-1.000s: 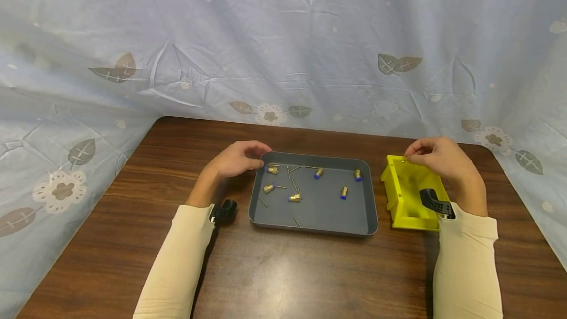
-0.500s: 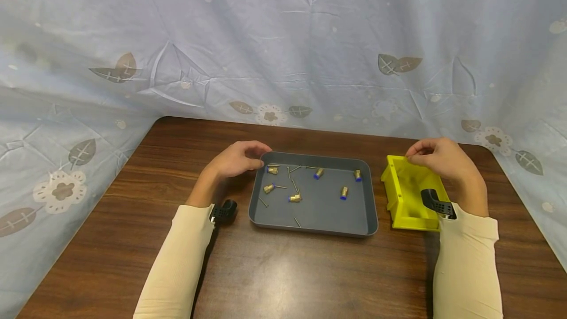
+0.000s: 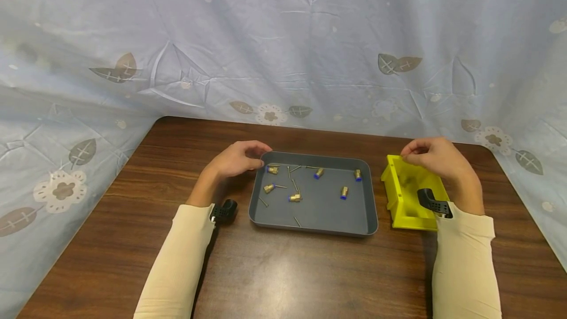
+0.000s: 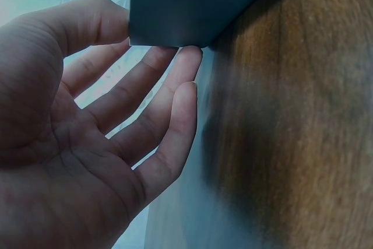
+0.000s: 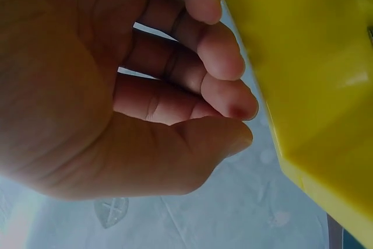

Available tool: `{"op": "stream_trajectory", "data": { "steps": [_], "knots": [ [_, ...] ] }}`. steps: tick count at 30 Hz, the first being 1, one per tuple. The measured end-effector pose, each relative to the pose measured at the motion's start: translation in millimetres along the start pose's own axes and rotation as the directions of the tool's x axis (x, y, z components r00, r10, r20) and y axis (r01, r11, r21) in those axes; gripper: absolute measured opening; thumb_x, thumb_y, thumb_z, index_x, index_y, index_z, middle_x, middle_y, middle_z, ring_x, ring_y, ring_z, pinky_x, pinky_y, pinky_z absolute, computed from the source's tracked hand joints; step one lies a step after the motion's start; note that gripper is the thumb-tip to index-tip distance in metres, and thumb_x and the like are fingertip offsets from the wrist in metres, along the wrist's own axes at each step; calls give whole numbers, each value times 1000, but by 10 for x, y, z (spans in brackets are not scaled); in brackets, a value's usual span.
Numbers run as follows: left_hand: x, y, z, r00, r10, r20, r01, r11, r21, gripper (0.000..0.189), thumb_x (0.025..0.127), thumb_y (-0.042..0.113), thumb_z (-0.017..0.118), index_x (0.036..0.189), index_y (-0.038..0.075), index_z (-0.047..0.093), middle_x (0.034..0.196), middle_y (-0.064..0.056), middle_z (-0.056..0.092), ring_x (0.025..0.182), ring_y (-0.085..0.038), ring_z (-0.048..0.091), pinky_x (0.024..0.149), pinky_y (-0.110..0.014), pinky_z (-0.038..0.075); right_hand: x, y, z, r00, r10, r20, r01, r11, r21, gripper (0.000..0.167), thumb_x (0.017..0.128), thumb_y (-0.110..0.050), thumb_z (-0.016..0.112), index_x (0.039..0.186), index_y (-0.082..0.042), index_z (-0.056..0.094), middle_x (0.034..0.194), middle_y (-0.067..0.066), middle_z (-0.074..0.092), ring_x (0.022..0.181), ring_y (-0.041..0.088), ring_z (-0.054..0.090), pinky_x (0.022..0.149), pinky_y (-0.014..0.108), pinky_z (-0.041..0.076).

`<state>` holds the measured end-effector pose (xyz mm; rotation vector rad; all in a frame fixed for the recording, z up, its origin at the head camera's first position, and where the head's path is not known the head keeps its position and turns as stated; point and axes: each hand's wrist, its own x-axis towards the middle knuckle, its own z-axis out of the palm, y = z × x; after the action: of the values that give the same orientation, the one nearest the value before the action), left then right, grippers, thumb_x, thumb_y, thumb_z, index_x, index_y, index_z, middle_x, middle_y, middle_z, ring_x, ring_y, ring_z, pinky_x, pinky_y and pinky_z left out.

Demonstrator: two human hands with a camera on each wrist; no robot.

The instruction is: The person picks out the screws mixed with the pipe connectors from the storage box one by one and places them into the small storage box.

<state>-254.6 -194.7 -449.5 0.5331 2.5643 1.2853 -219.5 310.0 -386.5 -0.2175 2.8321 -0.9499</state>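
Observation:
My left hand holds the back left corner of a shallow grey tray, thumb and fingertips against its outer walls. In the tray lie several brass push-fit fittings with blue ends, one fitting toward the right. Thin screws are scattered among them, one screw near the front wall. My right hand is over the back of a yellow bin. Its fingers curl loosely beside the bin's edge in the right wrist view, the thumb close to the index fingertip. Nothing shows between them.
The brown wooden table carries the tray and, to its right, the bin. A pale patterned cloth hangs behind the table. Small dark pieces show inside the bin in the right wrist view.
A small shiny piece at my right fingertips one second ago is no longer seen there. The right hand has shifted slightly left. My left hand and the tray have stayed put.

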Motion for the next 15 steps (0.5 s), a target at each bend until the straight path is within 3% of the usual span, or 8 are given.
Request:
{"op": "stream_trajectory", "data": {
  "steps": [8,15],
  "knots": [
    [-5,6,-10,1000,-5,-1,5,1000,1,43,100,7,72,143,9,71,141,-17,66,130,-33,59,100,-47,52,44,-80,38,998,-61,10,61,998,5,22,107,-16,69,121,0,75,112,10,73,101,22,61,85,27,48],
    [-3,0,-7,1000,3,1,-3,1000,11,43,101,8,72,144,9,70,142,-18,66,132,-34,58,104,-49,51,50,-164,77,994,-106,4,106,994,6,20,106,-14,69,120,-1,75,110,8,75,98,21,62,83,27,48]
  ]
}}
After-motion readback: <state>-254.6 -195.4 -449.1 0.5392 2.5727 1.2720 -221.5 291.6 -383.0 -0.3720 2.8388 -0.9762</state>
